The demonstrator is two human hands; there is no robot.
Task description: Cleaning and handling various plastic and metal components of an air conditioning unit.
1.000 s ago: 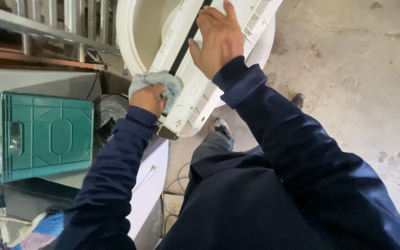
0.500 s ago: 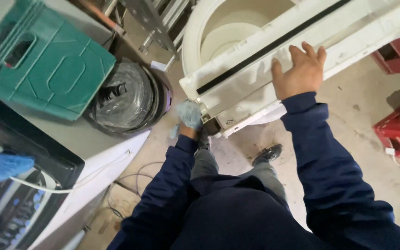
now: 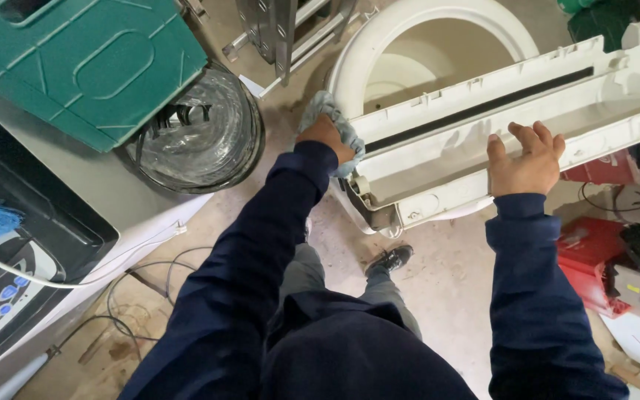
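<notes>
1. Left of the white panel: a green crate and a round drum wrapped in clear film. Both stand apart from the work.
2. At the panel's left end, the left hand has its grip clamped on a pale blue cloth, pressed to the end face. Judged step: wiping that end.
3. On the panel's lower face, the right hand lies flat, fingers spread, steadying it over the white tub.
4. Next move calls for firm bracing while the cloth travels.
5. Hidden: most of the cloth; panel's right end cut off.
</notes>
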